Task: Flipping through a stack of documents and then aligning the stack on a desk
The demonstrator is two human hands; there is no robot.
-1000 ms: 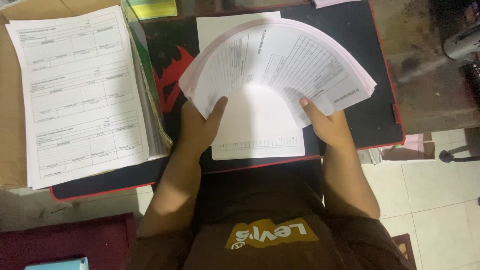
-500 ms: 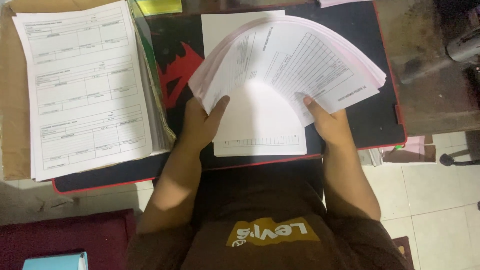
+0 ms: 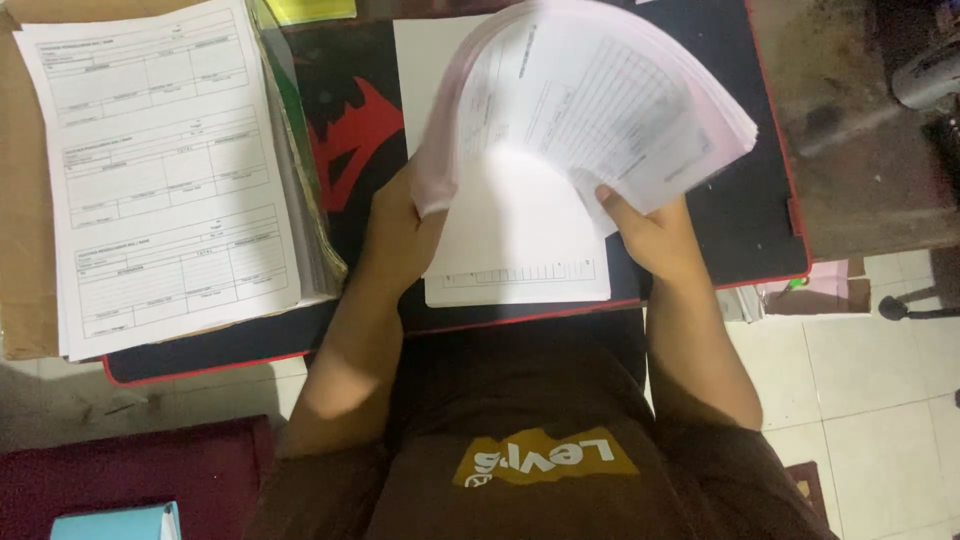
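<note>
I hold a thick bundle of printed form sheets, white with pink ones among them, bent into an arch above the black desk mat. My left hand grips the bundle's left end, the fingers hidden behind the paper. My right hand grips the right end, thumb on top. The raised sheets look blurred. Under the arch a flat white sheet with a ruled strip lies on the mat.
A tall stack of printed forms lies at the left on brown cardboard. A yellow-green pad sits at the top. Tiled floor shows right, a dark red surface lower left.
The bundle has been lifted and curled tighter, its left end swinging up and right. My left thumb has slipped behind the sheets. The right hand stays near the same spot.
</note>
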